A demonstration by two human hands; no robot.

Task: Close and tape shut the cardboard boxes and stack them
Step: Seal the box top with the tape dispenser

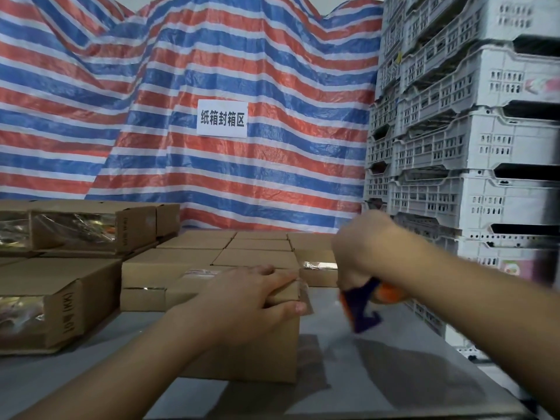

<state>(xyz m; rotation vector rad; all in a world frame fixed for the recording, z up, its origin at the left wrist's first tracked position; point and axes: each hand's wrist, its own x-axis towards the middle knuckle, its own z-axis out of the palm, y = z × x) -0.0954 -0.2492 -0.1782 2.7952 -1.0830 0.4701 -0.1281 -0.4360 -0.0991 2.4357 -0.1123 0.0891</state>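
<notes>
- Far left: taped boxes (75,234) stacked on the desk (378,374); more closed ones (254,253) in rows behind.
- Near centre: cardboard box (242,353); left hand (251,298) lies flat on its lid, fingers straight, pressing the tape end (304,295) at the right edge.
- Right: right hand (363,247), blurred, grip wrapped round the tape dispenser (363,304), clear of the box.
- Judged step: tape just cut. Next: smooth the end down, then stack.

Red, white and blue striped tarp (151,86) draped across the far side. White sign (222,118) with black Chinese characters fixed near its middle. Stacked white slotted crates (454,131) on the right. Grey worktop (378,374) in the near foreground.
</notes>
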